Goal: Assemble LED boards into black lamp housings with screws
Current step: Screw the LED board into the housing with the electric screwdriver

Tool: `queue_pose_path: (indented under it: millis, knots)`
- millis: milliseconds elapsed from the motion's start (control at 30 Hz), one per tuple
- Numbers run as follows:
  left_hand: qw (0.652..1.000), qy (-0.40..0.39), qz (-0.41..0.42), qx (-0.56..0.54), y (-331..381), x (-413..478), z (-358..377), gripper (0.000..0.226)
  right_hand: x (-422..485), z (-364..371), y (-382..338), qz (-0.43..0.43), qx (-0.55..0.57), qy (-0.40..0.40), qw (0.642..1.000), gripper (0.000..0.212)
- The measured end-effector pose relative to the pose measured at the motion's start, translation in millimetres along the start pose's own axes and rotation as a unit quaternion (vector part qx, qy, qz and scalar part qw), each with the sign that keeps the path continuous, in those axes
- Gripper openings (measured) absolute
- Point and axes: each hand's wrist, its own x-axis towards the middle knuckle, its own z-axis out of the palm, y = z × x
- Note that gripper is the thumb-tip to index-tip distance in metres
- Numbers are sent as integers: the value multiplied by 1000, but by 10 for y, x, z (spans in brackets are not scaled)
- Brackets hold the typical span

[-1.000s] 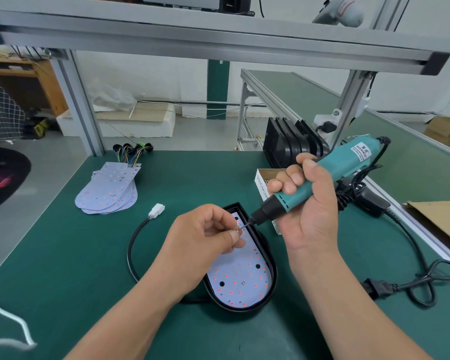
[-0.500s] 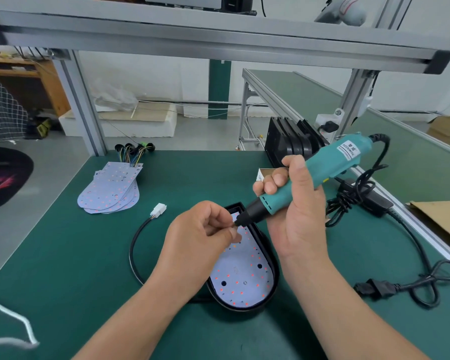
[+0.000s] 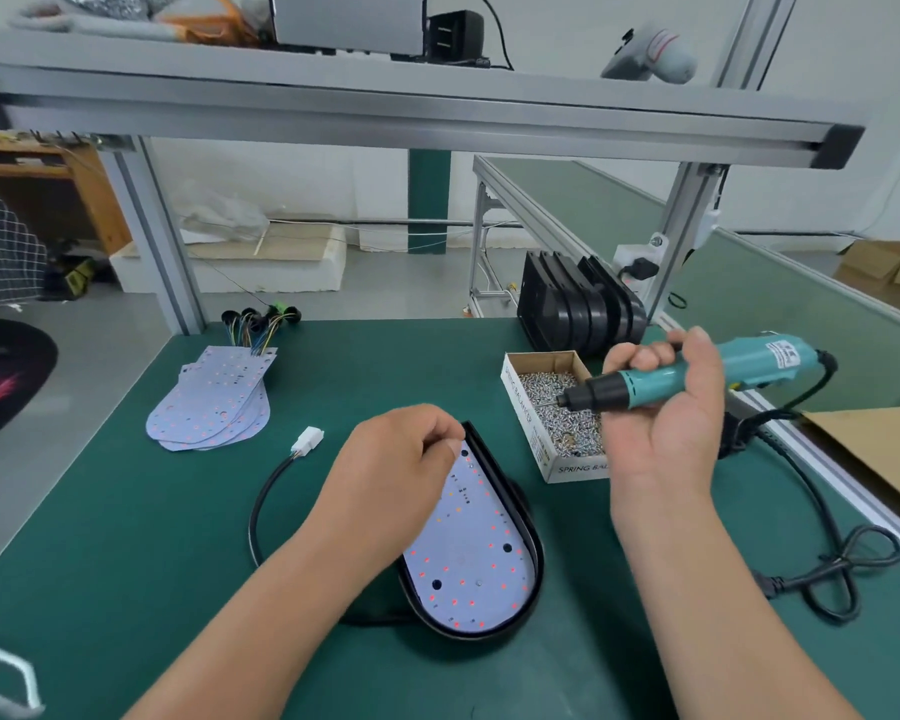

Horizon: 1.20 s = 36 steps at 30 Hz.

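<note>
A black lamp housing (image 3: 533,543) lies on the green mat with a white LED board (image 3: 471,558) seated inside it. My left hand (image 3: 396,467) rests at the housing's upper left rim, fingers curled, fingertips on the board's top edge. My right hand (image 3: 663,407) grips a teal electric screwdriver (image 3: 697,374), held level with its bit pointing left over the cardboard screw box (image 3: 539,423). The housing's black cable ends in a white connector (image 3: 308,440).
A stack of spare LED boards (image 3: 214,402) with coloured wires lies at the far left. Several black housings (image 3: 580,306) stand behind the screw box. The screwdriver's power cord (image 3: 848,558) coils at the right, next to a cardboard sheet (image 3: 879,449).
My right hand has carried the screwdriver away from the board, up and to the right, over the screw box. My left hand stays at the housing's top edge.
</note>
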Motion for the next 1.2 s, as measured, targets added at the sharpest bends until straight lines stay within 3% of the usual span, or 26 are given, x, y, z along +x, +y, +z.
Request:
queue_pose_path:
  millis: [133,267,433,667,767,867,967,1200]
  knots:
    - [999,21,17,-35,222,392,61,17,89,-51,-42,-6,11,23,1000,15]
    - [989,-86,24,-116,510,721,235,68,123,-92,-47,-9,-1,39,999,16]
    - [985,-69,72,138,605,851,555,19,179,-99,-59,-6,17,56,998,14]
    - [935,-141,125,302,655,988,921,20,249,-136,-250,-32,58,57,996,16]
    - [901,-149,141,381,634,1030,1019,33,282,-153,-318,-45,65,63,995,18]
    - [887,-152,137,414,647,1061,1062,36,294,-165,-336,-52,62,69,994,19]
    - [886,-157,142,413,697,1053,1080,15,302,-175,-327,-53,58,70,994,19]
    - [920,-137,122,346,635,986,1077,16,296,-176,-326,-50,58,67,995,17]
